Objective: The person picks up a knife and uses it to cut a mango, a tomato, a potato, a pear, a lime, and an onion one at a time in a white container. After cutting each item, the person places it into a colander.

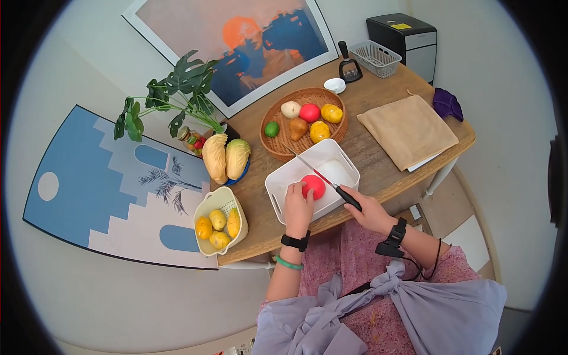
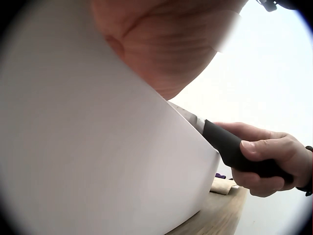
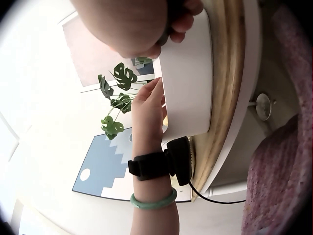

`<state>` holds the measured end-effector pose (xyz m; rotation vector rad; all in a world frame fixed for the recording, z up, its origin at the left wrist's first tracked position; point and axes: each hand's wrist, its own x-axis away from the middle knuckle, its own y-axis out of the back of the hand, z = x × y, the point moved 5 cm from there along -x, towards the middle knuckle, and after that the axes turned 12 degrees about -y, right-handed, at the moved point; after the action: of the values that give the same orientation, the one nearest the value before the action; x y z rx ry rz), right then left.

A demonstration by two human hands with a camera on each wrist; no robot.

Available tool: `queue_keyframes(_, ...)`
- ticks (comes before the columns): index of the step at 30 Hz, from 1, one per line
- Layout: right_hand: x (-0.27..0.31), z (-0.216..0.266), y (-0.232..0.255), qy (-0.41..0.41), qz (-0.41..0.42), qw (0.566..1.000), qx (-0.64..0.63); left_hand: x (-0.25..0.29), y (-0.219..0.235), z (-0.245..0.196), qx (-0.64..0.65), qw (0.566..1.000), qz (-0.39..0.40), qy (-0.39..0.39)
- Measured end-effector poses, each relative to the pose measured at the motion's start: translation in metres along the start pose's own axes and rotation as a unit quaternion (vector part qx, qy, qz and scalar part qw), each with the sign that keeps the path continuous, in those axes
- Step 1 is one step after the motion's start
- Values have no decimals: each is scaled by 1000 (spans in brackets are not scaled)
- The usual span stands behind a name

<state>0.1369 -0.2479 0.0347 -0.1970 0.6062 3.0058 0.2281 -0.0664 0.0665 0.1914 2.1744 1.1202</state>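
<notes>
A white bin point(image 1: 276, 190) with handle slots stands near the table's front edge. My left hand point(image 1: 299, 207) reaches over its rim, fingertips gripping a round red fruit point(image 1: 315, 187) inside it. My right hand point(image 1: 371, 212) holds a kitchen knife by its black handle point(image 1: 348, 198). The long blade point(image 1: 305, 161) points up and left across the bin, passing over the fruit in the head view. The knife handle point(image 2: 230, 149) shows clearly in the left wrist view, with the thumb laid along it. From the right wrist, the bin wall point(image 3: 188, 83) hides the fruit.
Behind the bin sits a wicker tray point(image 1: 273, 145) of produce. To the left are a cream basket point(image 1: 204, 212) of yellow produce, two cabbages point(image 1: 238, 158) and a potted plant point(image 1: 192, 89). A folded beige cloth point(image 1: 408, 130) lies right; a grey basket point(image 1: 376, 58) stands farther back.
</notes>
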Motion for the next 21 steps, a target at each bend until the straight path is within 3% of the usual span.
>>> queue_keyframes(9,1,-2,1,-17,14,1000,9,0,-4,-3,-23,999,19,-29)
queue_keyframes(18,3,2,1,-27,15,1000,2,0,-3,-7,-22,999,42,20)
queue_keyframes(21,4,2,3,-5,-1,1000,-10,1,-5,-7,-39,998,-5,-39)
